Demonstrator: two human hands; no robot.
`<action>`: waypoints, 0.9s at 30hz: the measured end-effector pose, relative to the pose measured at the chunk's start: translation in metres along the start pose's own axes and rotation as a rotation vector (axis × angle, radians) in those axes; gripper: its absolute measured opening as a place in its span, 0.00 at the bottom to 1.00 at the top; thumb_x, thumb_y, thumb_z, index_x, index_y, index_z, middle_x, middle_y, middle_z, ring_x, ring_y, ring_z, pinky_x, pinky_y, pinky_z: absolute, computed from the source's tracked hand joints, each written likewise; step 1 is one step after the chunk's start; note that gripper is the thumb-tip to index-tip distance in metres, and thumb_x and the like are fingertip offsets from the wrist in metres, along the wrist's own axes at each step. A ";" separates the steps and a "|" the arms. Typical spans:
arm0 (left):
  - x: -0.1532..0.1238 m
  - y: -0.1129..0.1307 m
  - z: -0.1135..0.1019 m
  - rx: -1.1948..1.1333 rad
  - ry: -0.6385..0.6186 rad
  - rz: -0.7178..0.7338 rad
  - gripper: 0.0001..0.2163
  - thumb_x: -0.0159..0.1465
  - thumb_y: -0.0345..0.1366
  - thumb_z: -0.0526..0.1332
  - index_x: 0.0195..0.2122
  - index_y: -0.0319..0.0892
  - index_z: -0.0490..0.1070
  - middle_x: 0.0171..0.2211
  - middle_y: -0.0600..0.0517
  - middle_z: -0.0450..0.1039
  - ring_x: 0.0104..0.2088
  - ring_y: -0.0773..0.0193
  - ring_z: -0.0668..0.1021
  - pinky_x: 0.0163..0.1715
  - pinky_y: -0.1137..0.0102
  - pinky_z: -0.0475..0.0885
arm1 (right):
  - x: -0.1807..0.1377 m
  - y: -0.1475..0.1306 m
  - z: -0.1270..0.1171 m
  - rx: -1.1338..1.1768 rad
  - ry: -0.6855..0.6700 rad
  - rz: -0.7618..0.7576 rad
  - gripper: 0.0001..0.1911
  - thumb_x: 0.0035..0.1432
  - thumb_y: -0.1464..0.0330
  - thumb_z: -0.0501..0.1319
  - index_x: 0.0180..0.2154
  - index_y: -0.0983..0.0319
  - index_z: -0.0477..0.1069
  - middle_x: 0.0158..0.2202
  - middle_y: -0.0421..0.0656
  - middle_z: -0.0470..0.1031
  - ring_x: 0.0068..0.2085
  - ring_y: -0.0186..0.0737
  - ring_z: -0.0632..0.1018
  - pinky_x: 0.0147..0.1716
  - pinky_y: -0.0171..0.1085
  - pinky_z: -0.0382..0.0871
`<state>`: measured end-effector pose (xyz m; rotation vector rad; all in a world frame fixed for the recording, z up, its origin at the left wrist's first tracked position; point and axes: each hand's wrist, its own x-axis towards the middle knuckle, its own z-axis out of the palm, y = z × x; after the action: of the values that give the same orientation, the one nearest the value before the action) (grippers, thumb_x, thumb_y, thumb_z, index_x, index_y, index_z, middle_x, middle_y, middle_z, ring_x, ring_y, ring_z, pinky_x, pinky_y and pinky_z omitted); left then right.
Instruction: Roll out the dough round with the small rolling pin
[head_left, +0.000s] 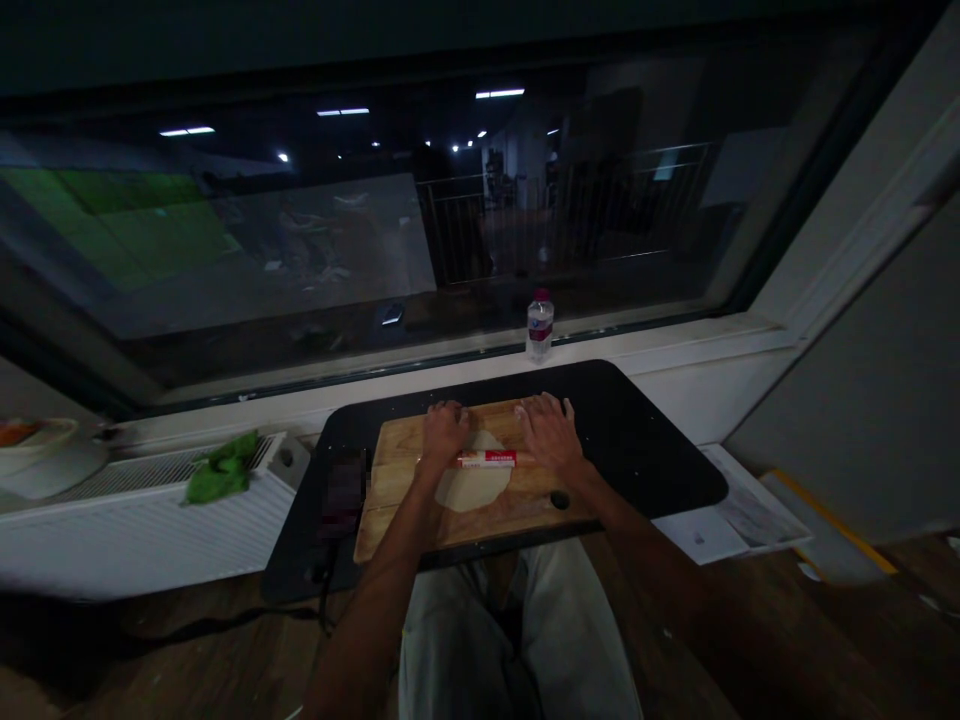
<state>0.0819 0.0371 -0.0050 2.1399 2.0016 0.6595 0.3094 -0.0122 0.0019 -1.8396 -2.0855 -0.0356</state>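
A flat round of pale dough [471, 487] lies on a wooden board [397, 480] set on a black tabletop [645, 440]. Across the dough rests a rolling pin [487, 459] with a red and white label. My left hand [444, 432] presses down on the pin's left end, fingers stretched forward. My right hand [551, 432] lies flat over the pin's right end, fingers spread. Both palms hide the pin's ends.
A small water bottle [539, 326] stands on the window sill behind the table. A green cloth [221, 466] lies on a white radiator [135, 520] at left, near a bowl [41, 450]. Papers [731, 515] lie on the floor at right. A dark window fills the back.
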 end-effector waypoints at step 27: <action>-0.144 0.023 -0.002 0.144 0.090 0.060 0.22 0.79 0.40 0.55 0.69 0.46 0.76 0.70 0.37 0.77 0.75 0.36 0.71 0.75 0.37 0.63 | -0.074 0.008 -0.002 0.008 -0.009 -0.273 0.28 0.81 0.64 0.50 0.72 0.61 0.76 0.73 0.53 0.77 0.77 0.57 0.67 0.78 0.60 0.54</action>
<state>0.0994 -0.1058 -0.0257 2.2993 2.0978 0.6492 0.3240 -0.0819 -0.0188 -1.5409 -2.3236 -0.0883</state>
